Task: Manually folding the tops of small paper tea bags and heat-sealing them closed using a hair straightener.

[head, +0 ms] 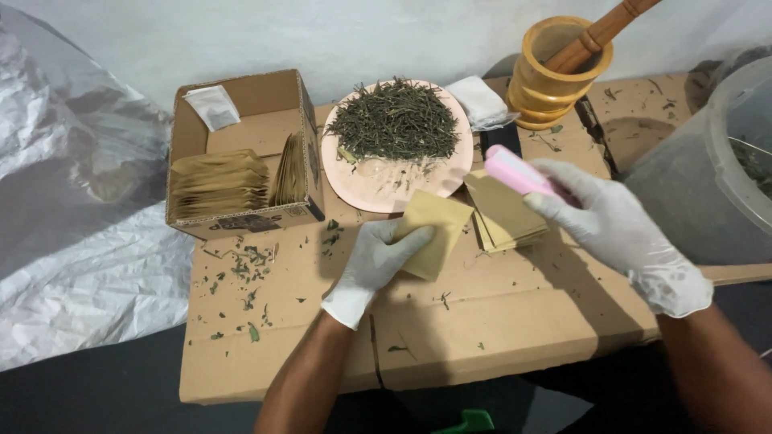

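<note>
Kraft-paper sachet (433, 233) sits pinched in the gloved left hand (374, 261), fingers (406, 239) curled onto its lower edge, just below the pink plate (378, 181) of dried green herbs (394, 120); right hand (619, 233) has its fingers wrapped round a pink handheld sealer (515, 170), hovering over a stack of flat tan sachets (507, 213); open cardboard box (241, 153) on the left holds upright rows of the same sachets plus one white one; wooden mortar and pestle (559, 68) stand at the back; everything's on a flattened cardboard sheet (498, 321).
</note>
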